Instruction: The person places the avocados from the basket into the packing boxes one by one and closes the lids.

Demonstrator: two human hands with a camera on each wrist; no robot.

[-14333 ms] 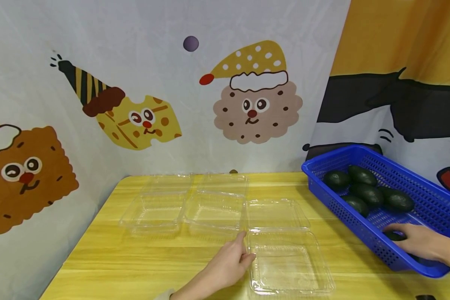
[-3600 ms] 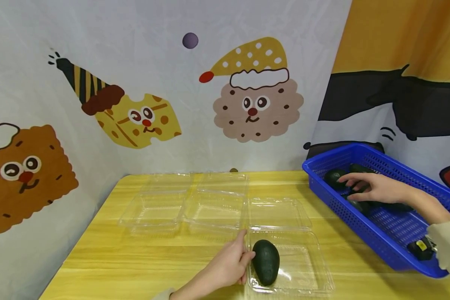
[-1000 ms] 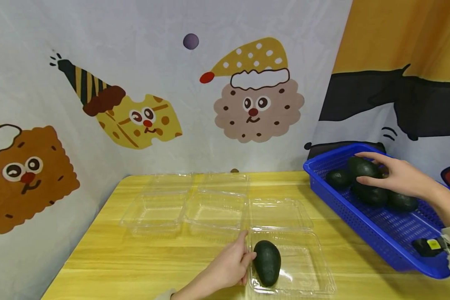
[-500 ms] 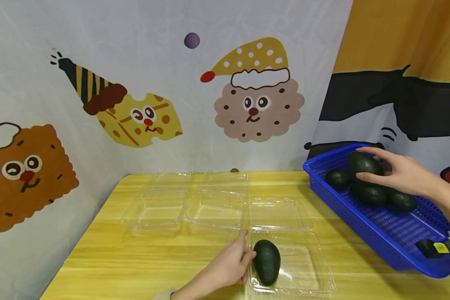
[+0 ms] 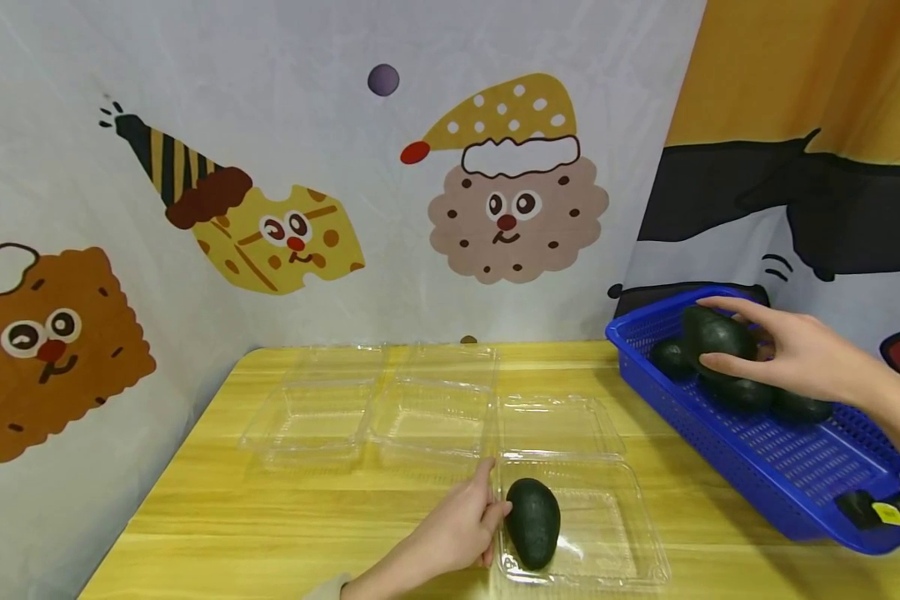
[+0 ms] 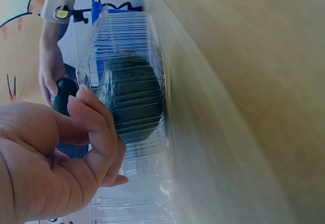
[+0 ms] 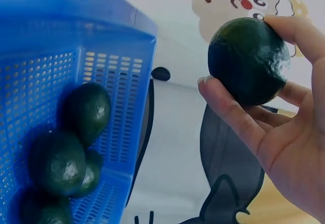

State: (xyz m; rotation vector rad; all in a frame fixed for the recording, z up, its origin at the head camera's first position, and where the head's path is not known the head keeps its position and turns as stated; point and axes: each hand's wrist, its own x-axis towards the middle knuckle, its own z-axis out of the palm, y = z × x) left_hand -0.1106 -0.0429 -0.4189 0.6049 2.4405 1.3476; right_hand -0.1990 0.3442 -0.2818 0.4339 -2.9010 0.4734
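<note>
My right hand (image 5: 810,354) grips a dark green avocado (image 5: 720,337) between thumb and fingers, above the far end of the blue basket (image 5: 720,467). In the right wrist view this held avocado (image 7: 249,61) is clear of the others. My left hand (image 5: 453,525) holds the left rim of the nearest clear plastic clamshell container (image 5: 600,533), thumb at the rim and index finger stretched along the side. Inside that container, at its left, lies one avocado (image 5: 532,523). From the left wrist, the avocado (image 6: 129,97) shows through the ribbed wall, beside my curled fingers (image 6: 101,127).
Two more open clamshells, one left (image 5: 318,417) and one in the middle (image 5: 431,417), stand farther back on the wooden table (image 5: 270,525). Several avocados (image 7: 56,163) remain in the basket. A cartoon-printed cloth (image 5: 390,208) hangs behind the table.
The single avocado came to lie in the near container since the oldest frame. My right hand has since taken another from the basket, raising it and shifting slightly left. My left hand stays put.
</note>
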